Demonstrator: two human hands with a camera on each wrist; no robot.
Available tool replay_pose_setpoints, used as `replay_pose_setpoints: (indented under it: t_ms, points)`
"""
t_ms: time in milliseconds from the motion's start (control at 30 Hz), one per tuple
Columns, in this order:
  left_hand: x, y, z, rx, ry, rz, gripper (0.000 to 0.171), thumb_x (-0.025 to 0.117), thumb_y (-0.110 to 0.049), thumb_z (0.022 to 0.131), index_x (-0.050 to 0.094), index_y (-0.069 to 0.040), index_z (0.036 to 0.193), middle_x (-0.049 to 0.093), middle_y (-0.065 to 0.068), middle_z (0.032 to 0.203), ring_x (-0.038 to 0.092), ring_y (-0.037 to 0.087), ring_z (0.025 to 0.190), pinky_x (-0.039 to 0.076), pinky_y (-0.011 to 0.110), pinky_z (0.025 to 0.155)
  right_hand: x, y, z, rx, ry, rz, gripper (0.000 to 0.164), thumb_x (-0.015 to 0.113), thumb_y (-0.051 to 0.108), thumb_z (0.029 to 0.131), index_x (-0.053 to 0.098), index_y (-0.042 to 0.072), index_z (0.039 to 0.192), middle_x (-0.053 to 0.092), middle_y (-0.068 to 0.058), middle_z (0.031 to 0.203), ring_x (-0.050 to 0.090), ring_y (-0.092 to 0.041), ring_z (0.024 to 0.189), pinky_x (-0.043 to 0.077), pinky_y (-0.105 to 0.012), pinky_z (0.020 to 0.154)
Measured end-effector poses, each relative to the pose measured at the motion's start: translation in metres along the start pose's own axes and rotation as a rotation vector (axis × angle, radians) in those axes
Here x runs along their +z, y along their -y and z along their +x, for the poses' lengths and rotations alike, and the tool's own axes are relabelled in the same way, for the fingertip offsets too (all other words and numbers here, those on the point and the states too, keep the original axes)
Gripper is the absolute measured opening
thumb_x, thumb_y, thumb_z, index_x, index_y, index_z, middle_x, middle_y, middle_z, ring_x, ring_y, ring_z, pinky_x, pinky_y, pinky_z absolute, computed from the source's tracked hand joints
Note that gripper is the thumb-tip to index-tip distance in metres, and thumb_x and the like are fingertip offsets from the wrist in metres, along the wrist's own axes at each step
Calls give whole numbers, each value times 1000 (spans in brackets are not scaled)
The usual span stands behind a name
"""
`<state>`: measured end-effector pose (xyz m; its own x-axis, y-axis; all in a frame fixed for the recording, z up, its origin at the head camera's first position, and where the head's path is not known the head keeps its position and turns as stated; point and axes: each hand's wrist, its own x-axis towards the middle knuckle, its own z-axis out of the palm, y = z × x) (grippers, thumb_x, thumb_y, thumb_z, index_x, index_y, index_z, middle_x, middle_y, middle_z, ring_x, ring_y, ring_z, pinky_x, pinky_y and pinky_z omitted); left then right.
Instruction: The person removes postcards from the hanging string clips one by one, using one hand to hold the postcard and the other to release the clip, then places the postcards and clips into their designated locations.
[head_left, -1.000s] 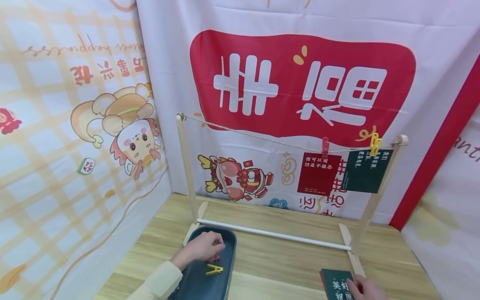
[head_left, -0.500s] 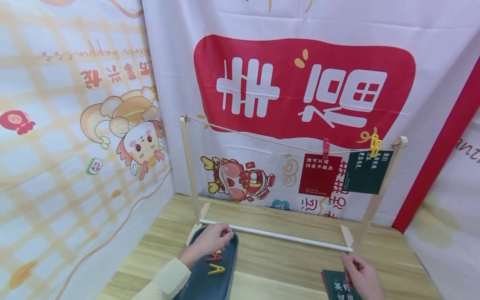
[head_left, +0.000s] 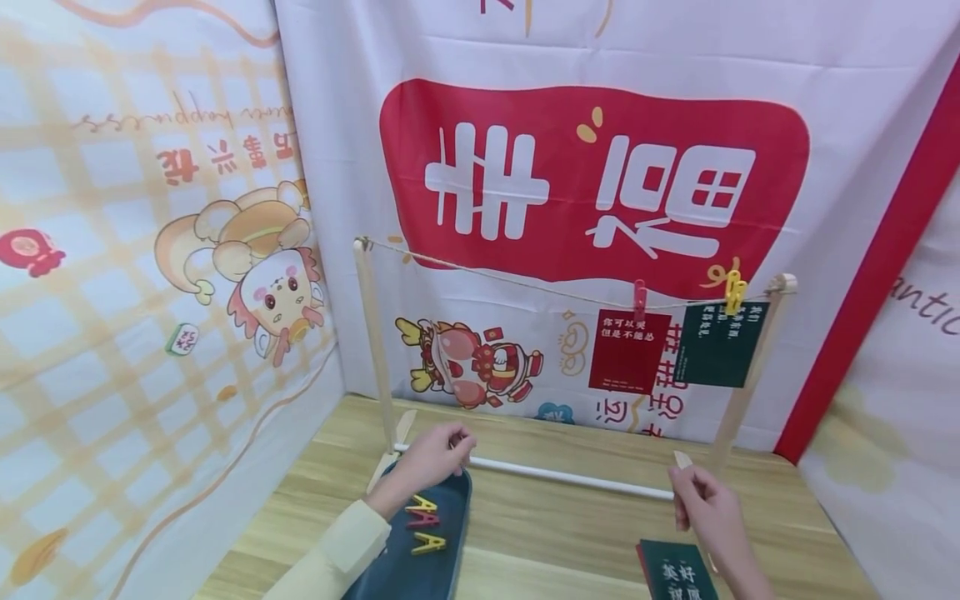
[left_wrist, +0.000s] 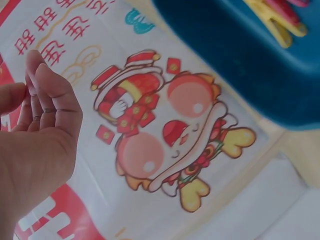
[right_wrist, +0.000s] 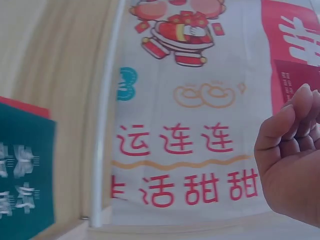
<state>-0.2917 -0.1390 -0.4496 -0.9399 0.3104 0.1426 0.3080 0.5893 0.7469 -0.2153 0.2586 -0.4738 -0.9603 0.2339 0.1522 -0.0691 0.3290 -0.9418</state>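
Note:
My left hand [head_left: 429,457] hovers over the far end of a dark blue tray [head_left: 405,575], its fingers loosely curled with nothing seen in them. Two yellow clothespins, the nearer one [head_left: 428,544] apart, and a red clothespin [head_left: 423,518] lie in the tray. Loosely bent too, the fingers of my right hand [head_left: 711,504] show no object; this hand is above a stack of cards [head_left: 675,571] with a green one on top. On the string [head_left: 487,273] hang a red card [head_left: 628,354] under a pink clothespin [head_left: 640,298] and a green card [head_left: 718,346] under yellow clothespins [head_left: 735,293].
Two wooden posts, left [head_left: 375,350] and right [head_left: 742,383], carry the string. A white rod [head_left: 562,475] joins them low down, above the wooden table [head_left: 540,533]. Behind the stand hangs a printed white cloth [head_left: 465,308]; another [head_left: 225,333] covers the left side.
My left hand has risen from the tray, uncovering clothespins there. The right hand has lifted off the card stack and moved up, away from it. The hanging cards stay in place.

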Motion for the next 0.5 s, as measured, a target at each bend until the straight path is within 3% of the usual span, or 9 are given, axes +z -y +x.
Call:
replay_pose_setpoints:
  t_ms: [167, 300, 500]
  points:
    - [-15, -22, 11, 66, -68, 8, 15, 57, -26, 100, 64, -16, 92, 65, 0, 75, 64, 11, 59, 52, 27, 53, -2, 15, 8, -10, 44, -22, 41, 52, 40, 101, 54, 1, 88, 52, 1, 61, 54, -15, 49, 50, -30, 48]
    - [-25, -42, 23, 114, -111, 9, 14, 57, -28, 100, 65, -19, 93, 68, 4, 78, 64, 10, 60, 50, 27, 54, -5, 27, 16, -69, 43, -23, 35, 50, 36, 102, 56, 3, 93, 54, 0, 63, 55, -17, 50, 51, -30, 49]
    - [-32, -68, 35, 183, -155, -63, 17, 57, -33, 100, 67, -19, 99, 70, 2, 79, 66, 15, 63, 52, 29, 58, -6, 42, 23, -130, 34, -36, 34, 52, 38, 101, 57, 4, 103, 57, -1, 65, 57, -18, 51, 52, -31, 49]
